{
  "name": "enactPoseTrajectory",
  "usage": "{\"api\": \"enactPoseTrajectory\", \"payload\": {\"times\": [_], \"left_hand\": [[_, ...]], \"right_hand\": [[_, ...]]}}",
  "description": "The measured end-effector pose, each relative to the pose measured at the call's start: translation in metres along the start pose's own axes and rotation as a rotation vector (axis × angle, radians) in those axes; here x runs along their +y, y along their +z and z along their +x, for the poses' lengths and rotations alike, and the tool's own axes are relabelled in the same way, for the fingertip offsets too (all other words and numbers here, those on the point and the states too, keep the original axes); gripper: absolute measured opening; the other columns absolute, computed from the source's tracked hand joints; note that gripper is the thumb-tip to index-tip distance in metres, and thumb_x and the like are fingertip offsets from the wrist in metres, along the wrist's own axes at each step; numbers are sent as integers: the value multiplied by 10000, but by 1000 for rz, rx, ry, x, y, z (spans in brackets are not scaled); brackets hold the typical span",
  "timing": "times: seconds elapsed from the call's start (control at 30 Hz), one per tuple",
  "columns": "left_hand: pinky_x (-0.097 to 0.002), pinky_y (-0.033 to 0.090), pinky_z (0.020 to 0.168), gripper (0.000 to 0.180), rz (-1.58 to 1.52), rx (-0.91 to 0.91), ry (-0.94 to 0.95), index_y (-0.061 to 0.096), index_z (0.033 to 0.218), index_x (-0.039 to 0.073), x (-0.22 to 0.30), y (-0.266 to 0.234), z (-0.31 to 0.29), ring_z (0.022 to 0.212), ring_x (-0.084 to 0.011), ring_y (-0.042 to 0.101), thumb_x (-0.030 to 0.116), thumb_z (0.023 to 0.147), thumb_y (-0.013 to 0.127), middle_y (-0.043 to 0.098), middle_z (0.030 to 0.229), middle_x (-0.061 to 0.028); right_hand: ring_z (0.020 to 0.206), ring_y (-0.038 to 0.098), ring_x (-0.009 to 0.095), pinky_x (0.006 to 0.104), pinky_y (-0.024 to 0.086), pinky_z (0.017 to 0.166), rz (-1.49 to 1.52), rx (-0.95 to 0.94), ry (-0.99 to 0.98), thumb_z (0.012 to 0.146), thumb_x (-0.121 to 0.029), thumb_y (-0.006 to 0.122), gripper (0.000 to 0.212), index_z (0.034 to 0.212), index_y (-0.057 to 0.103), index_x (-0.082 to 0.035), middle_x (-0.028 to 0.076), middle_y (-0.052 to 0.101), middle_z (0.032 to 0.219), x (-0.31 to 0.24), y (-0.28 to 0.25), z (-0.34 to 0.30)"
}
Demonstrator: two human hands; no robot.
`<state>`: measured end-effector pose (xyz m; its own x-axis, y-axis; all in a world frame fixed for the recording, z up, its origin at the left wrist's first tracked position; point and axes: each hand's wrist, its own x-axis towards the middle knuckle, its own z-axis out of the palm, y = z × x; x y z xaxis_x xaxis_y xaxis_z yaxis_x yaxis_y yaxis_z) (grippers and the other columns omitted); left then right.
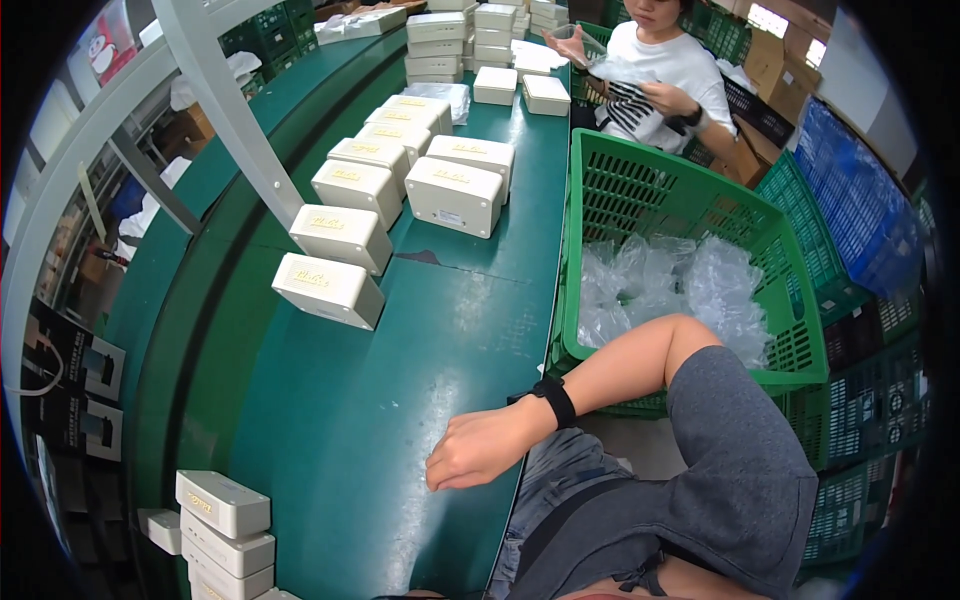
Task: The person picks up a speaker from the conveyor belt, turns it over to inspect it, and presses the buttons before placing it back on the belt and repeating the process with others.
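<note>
My right hand (480, 450) is over the near part of the green conveyor belt (400, 400). Its fingers are curled into a loose fist, and nothing shows in them. A black band (554, 401) circles that wrist. My left hand is out of sight. Farther up the belt stand several cream-white boxes with gold lettering on top; the nearest white box (325, 290) is ahead and left of my right hand. A pair of white boxes (455, 195) stands right of that row. At lower left rises a stack of similar boxes (225, 505).
To the right, a green crate (690, 170) holds crumpled clear plastic bags (680, 285). Beyond it a co-worker in a white shirt (655, 60) handles clear plastic. A grey metal frame post (225, 100) stands at the belt's left. More white boxes (436, 45) are stacked far up.
</note>
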<state>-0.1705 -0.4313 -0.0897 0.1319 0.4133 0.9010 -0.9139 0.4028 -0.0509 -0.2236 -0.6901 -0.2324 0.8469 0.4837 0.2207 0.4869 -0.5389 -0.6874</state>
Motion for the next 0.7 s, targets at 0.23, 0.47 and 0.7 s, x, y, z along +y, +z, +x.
{"api": "enactPoseTrajectory", "payload": {"times": [0.23,0.47,0.7], "left_hand": [[-225,376,672,175,-51,-35,87,511,1077,5,-8,38,-21,877,-142,426,77,919,523,420,936,-52],[-269,390,765,279,119,-100,147,494,1174,-13,-8,39,-25,990,-207,437,88,916,524,467,1049,-105],[-360,369,890,318,220,-43,159,478,1220,-13,2,38,-30,1100,-264,421,165,958,446,480,1174,-151]], "right_hand": [[789,610,282,401,477,622,-13,16,-8,947,-175,494,156,975,581,-49,90,616,864,0,0,-1],[810,626,264,408,470,677,1,14,37,913,-175,511,148,949,605,-66,66,652,871,-1,-1,-1],[790,614,279,405,474,641,-12,24,-6,929,-171,506,145,959,587,-54,83,624,857,-1,-1,-1]]}}
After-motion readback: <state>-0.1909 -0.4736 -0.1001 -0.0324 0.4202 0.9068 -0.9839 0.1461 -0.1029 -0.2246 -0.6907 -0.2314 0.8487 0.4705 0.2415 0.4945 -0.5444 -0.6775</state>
